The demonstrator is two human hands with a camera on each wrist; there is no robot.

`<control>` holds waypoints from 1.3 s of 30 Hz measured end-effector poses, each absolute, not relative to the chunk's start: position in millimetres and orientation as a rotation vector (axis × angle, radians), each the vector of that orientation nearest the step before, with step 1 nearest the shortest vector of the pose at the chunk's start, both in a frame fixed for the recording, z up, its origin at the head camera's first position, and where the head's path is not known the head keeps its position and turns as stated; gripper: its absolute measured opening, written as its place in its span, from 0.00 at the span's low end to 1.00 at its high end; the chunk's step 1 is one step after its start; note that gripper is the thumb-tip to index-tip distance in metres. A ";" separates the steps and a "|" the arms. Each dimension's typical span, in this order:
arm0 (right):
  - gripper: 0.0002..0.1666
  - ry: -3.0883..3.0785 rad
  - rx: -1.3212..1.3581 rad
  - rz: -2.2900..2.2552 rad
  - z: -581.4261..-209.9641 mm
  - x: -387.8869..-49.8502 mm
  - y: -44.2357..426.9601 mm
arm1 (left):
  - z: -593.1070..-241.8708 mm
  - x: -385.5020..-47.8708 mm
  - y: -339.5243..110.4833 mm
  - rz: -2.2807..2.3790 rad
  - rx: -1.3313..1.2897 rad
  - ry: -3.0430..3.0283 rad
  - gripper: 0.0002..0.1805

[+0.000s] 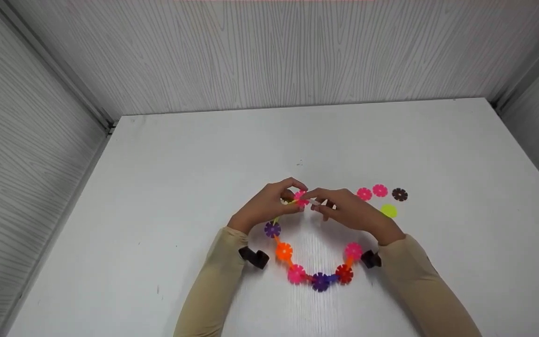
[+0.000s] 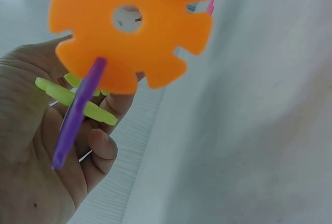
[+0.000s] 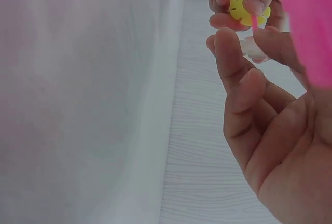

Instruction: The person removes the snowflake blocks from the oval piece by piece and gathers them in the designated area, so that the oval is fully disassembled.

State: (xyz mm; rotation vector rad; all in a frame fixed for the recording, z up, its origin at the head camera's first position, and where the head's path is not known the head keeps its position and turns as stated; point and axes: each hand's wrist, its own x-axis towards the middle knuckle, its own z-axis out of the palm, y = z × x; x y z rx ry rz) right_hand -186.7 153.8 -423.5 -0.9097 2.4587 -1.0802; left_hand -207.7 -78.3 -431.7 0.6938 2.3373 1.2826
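A chain of interlocked plastic snowflake discs curves between the two forearms, with an orange disc [image 1: 284, 252] on its left side. At the chain's upper left end, my left hand [image 1: 265, 204] pinches a pink snowflake disc [image 1: 301, 198] between thumb and fingers. My right hand [image 1: 351, 211] pinches a white snowflake disc [image 3: 250, 49] against the pink one's edge; whether they interlock cannot be told. A yellow disc [image 3: 239, 12] sits by the left fingers in the right wrist view. Close to the left wrist camera hang an orange disc [image 2: 78, 14] and a purple disc [image 2: 70, 130].
Loose discs lie on the white table [image 1: 180, 164] beyond the right hand: two pink discs [image 1: 380, 190], a brown disc [image 1: 399, 194] and a yellow piece [image 1: 389, 211]. The chain's other end, a pink disc [image 1: 353, 251], lies by the right wrist. Panels stand behind and at both sides.
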 end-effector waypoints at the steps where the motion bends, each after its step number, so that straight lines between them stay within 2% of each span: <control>1: 0.21 2.468 -0.913 -1.082 -423.9 -186.7 153.3 | -431.9 -207.6 -78.1 1.280 0.701 2.339 0.21; 9: 0.18 2.626 -0.971 -0.987 -424.0 -185.1 151.1 | -433.7 -207.6 -78.7 1.265 0.790 2.398 0.18; 24: 0.14 2.796 -1.115 -1.001 -423.8 -189.2 160.3 | -431.7 -212.9 -84.7 1.301 0.762 2.419 0.18; 31: 0.16 2.820 -0.718 -1.407 -413.8 -201.9 213.4 | -434.9 -223.2 -129.8 1.586 0.383 2.491 0.20; 39: 0.17 2.782 -0.553 -1.431 -412.9 -207.7 230.5 | -430.6 -225.4 -132.6 1.555 0.421 2.440 0.21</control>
